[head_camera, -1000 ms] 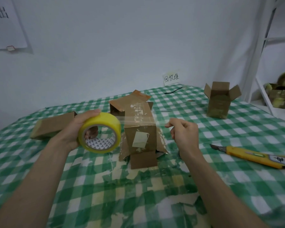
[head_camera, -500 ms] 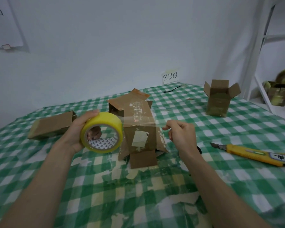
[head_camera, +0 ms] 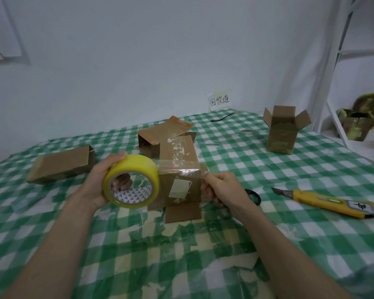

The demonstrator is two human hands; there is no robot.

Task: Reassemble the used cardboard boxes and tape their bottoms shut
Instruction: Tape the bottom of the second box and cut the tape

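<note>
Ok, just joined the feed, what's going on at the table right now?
A person is taping a cardboard box. The left hand grips a yellow tape roll, and the right hand pinches the free end of a clear tape strip stretched across the box lying in front. The strip is not yet cut. A yellow utility knife lies to the right, and one box stands upright with flaps open at the far right.
</note>
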